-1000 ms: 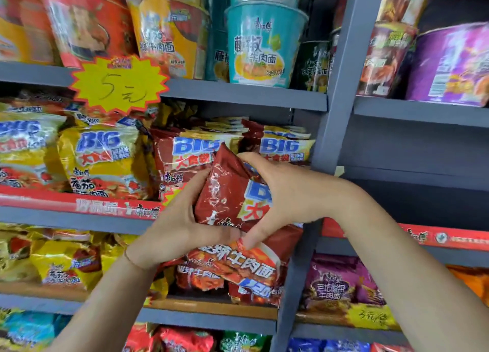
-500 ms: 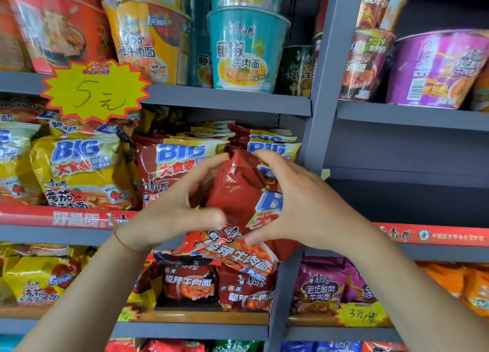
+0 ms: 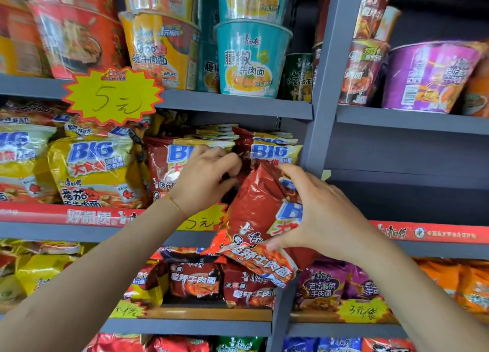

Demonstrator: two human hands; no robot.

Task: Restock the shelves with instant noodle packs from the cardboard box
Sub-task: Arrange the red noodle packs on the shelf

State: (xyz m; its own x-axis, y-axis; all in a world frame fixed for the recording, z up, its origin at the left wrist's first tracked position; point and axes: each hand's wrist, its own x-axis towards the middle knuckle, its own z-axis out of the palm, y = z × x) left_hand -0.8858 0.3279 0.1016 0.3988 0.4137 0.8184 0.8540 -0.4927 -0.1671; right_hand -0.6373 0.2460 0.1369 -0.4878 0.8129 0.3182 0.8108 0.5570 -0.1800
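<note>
The right hand grips a red noodle pack, its fingers curled over the top corner and the thumb pressing the lower front, so the pack tilts with its top toward the shelf opening, probably to slide in edge-first. The left hand has its fingers bent and closed against the shelved red packs. It seems to push them aside and hold a gap just beyond the fingertips, though whether it pinches one is unclear. The held pack sits between both hands, low in front of the red price rail, not yet on the shelf. Yellow packs stand well left of the fingers. The cardboard box is not in view.
</note>
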